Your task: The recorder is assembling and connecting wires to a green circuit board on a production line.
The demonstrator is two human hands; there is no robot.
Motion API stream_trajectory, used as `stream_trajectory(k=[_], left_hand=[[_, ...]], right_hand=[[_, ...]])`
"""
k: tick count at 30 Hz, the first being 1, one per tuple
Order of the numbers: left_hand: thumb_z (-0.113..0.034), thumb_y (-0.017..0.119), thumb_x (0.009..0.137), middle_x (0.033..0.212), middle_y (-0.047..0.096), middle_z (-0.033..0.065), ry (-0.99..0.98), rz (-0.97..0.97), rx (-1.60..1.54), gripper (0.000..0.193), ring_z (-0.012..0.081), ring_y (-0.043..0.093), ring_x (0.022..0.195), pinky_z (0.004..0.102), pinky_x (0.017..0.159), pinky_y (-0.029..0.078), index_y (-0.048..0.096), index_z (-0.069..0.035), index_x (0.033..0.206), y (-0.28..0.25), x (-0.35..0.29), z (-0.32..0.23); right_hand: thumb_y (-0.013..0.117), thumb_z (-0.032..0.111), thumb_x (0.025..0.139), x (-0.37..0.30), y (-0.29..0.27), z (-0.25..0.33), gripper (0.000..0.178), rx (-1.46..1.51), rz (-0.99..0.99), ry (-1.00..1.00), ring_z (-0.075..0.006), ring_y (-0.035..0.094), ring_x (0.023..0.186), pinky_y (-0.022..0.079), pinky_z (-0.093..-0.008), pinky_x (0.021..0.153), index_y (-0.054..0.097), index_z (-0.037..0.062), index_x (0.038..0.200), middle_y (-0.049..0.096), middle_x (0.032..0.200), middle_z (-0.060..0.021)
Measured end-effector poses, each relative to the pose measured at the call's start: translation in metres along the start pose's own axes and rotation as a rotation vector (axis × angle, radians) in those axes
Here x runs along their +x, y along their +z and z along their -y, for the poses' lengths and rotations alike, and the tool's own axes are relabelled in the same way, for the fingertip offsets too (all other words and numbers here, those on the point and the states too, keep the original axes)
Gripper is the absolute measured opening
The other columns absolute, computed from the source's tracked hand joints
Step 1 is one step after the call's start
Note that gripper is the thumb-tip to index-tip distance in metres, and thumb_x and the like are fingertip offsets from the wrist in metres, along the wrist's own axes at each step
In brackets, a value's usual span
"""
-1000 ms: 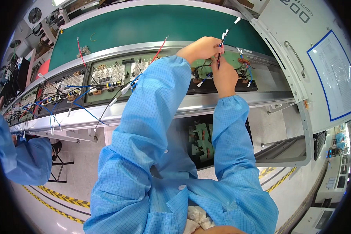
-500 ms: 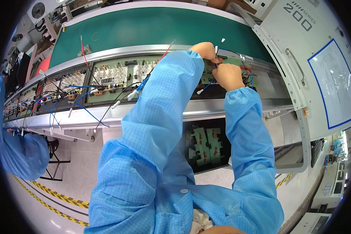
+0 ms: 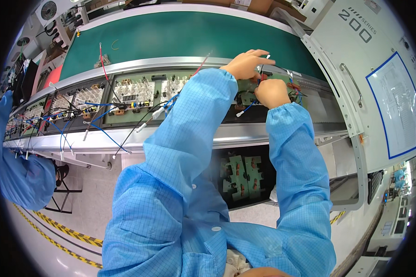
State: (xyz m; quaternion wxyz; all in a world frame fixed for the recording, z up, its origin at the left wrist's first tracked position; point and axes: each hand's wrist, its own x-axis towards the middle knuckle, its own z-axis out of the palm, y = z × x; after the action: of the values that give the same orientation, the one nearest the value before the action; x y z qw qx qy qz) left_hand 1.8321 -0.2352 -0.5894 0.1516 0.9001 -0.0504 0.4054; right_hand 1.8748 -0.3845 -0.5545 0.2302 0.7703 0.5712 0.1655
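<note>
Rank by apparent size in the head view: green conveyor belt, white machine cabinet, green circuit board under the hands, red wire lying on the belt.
1. green conveyor belt and white machine cabinet: look alike in area, and fisheye bending makes ranking unsure
2. green circuit board, partly hidden by the left hand and right hand
3. red wire

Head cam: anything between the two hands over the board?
Head view: the left hand and right hand sit close together; thin wires, one white-tipped, run between them over the green circuit board.
</note>
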Motion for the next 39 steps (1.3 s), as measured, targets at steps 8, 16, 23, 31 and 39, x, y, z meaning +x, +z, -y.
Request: stream_trajectory(k=[8,16,23,31,39], left_hand=[[-0.012,0.065,0.072,0.083,0.068,0.0059,-0.006,0.302,0.088,0.021,0.0238,0.063,0.082,0.0343,0.074,0.049,0.072,-0.017,0.091,0.009,-0.005,-0.035],[-0.010,0.060,0.074,0.083,0.069,0.0050,-0.056,0.304,0.124,0.022,0.0235,0.065,0.079,0.0338,0.070,0.051,0.071,-0.016,0.093,0.032,0.011,-0.071],[-0.006,0.055,0.076,0.093,0.067,0.0074,-0.046,0.577,0.067,0.026,0.0206,0.065,0.085,0.0310,0.073,0.051,0.069,-0.010,0.098,0.009,0.073,-0.100],[-0.005,0.057,0.075,0.090,0.063,0.0074,0.029,0.682,0.042,0.016,0.0211,0.064,0.082,0.0302,0.073,0.051,0.068,-0.006,0.086,-0.017,0.117,-0.131],[-0.014,0.062,0.073,0.083,0.061,0.0017,0.471,0.373,0.749,0.006,0.0181,0.060,0.082,0.0304,0.070,0.049,0.067,-0.012,0.070,0.003,0.129,-0.179]], right_hand=[[0.052,0.015,0.079,-0.022,0.018,-0.010,0.021,-0.064,0.037,-0.108,-0.0255,0.066,0.083,0.052,-0.0388,0.066,0.071,0.0108,0.085,0.068,0.086,-0.0067],[0.049,0.019,0.080,-0.050,0.035,-0.027,0.023,0.007,0.030,-0.022,-0.0260,0.066,0.080,0.050,-0.0396,0.062,0.071,0.0108,0.081,0.069,0.085,-0.0080],[0.048,0.021,0.081,-0.069,0.008,-0.054,0.026,0.107,0.034,0.140,-0.0267,0.066,0.077,0.050,-0.0391,0.064,0.071,0.0099,0.077,0.068,0.078,-0.0098],[0.048,0.021,0.080,-0.090,-0.015,-0.089,0.025,0.171,0.004,0.158,-0.0269,0.066,0.074,0.049,-0.0394,0.062,0.070,0.0079,0.076,0.068,0.077,-0.0116],[0.049,0.020,0.080,-0.119,-0.022,-0.120,0.022,0.089,0.056,0.097,-0.0277,0.066,0.072,0.049,-0.0394,0.058,0.069,0.0113,0.073,0.068,0.081,-0.0109]])
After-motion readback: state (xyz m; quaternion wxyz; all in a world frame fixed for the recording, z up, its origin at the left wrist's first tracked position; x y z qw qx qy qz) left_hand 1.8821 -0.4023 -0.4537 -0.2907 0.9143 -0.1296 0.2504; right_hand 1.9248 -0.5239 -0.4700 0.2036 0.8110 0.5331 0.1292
